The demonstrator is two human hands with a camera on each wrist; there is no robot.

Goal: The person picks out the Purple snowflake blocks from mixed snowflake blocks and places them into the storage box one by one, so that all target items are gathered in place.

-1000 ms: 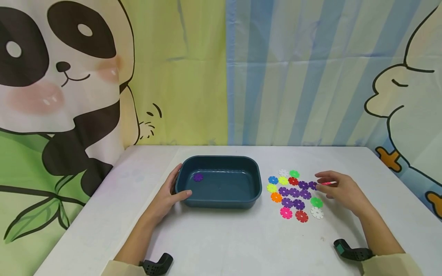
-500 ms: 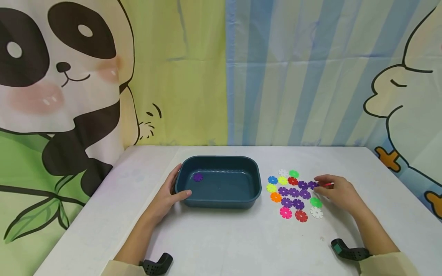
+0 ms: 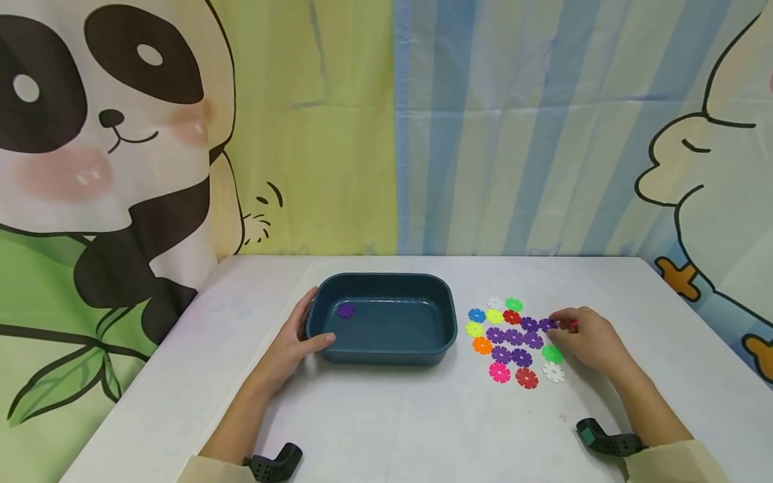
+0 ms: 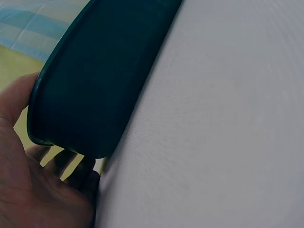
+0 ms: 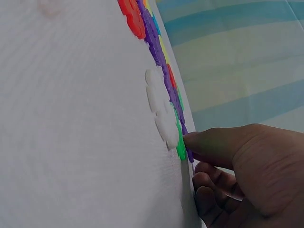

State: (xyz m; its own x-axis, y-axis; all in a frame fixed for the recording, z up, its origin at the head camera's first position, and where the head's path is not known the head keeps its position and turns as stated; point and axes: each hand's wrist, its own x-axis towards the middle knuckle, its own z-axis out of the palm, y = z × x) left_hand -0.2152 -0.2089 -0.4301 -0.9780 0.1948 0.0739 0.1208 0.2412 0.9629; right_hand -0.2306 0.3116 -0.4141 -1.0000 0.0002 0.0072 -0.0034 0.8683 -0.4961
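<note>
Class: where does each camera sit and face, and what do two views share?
Head: on the head, looking forward and down at the bin; left hand, right hand, forearms show.
Left wrist: on that wrist, facing bin and tabletop; that hand shows.
Right wrist: on that wrist, facing the discs; that hand shows.
Head and left wrist share the bin.

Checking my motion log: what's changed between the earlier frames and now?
The right hand moved left, fingertips closing in on the rightmost purple snowflake disc; grip unclear. Unchanged: left hand holding the teal tub, purple disc inside it, other discs in place.
</note>
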